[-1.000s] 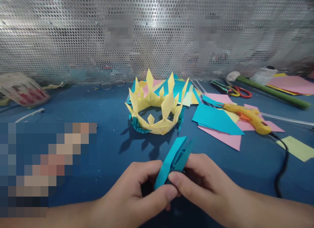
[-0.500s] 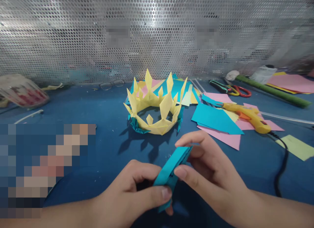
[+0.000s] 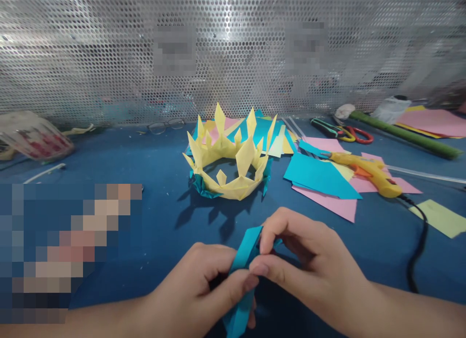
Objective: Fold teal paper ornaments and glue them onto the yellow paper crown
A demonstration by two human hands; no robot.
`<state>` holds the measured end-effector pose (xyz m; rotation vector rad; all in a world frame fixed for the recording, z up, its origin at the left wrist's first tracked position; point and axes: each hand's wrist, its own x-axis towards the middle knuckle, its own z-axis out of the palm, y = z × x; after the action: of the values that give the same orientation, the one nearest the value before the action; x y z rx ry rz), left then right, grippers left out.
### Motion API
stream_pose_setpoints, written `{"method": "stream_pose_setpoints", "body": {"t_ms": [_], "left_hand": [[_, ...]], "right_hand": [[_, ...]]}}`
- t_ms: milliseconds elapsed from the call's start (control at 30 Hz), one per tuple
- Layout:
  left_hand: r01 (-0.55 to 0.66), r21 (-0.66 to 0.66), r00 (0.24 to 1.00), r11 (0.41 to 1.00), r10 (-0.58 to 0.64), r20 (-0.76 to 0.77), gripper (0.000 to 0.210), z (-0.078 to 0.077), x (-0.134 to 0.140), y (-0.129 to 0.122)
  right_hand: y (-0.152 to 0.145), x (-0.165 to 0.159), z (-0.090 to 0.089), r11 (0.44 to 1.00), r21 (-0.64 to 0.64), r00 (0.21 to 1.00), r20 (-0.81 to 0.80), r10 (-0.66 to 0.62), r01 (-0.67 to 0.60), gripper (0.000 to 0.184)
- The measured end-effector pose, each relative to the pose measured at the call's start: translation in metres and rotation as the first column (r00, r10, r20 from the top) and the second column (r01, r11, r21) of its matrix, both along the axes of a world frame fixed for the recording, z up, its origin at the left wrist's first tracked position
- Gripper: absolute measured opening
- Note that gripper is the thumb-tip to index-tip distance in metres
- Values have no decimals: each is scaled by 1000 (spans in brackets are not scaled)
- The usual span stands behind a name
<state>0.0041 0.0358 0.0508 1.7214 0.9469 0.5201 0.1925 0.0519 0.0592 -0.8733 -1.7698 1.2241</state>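
Observation:
A folded strip of blue paper is held low in front of me, tilted with its upper end leaning right. My left hand grips its lower part, thumb on the near face and fingers behind. With thumb and forefinger, my right hand pinches the strip's right edge near the top; a small blue tip shows behind these fingers. Beyond both hands stands a yellow folded-paper crown with pointed tips. Blue folded pieces sit around its lower outer side.
To the right, a yellow glue gun lies on blue and pink paper sheets, its black cord trailing forward. Scissors, a green stick and more paper are behind. Eyeglasses and a clear container are at the back left.
My right thumb and forefinger have closed in on the strip's edge, nearer my left thumb. The strip has turned a little more upright and sits lower. The crown stays put.

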Motion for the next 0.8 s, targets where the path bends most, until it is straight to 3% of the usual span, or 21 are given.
{"method": "stream_pose_setpoints", "body": {"t_ms": [200,467,633,800], "left_hand": [[17,77,1000,997,-17,8,45,-6,0,-1],[-20,-1,999,1000,20,41,55,-4,-4,-3],[-81,252,995,964,65,71,40,-1,-6,-3],[-87,250,994,964,67,85,23,-2,-4,2]], "right_hand": [[-5,-3,3,998,56,1000,18,-10,9,15],[-4,-1,3,995,85,998,29,-50,48,15],[-4,-2,1,981,186,998,13,-58,55,13],[-2,-1,1,931,354,995,11,-101,91,21]]}}
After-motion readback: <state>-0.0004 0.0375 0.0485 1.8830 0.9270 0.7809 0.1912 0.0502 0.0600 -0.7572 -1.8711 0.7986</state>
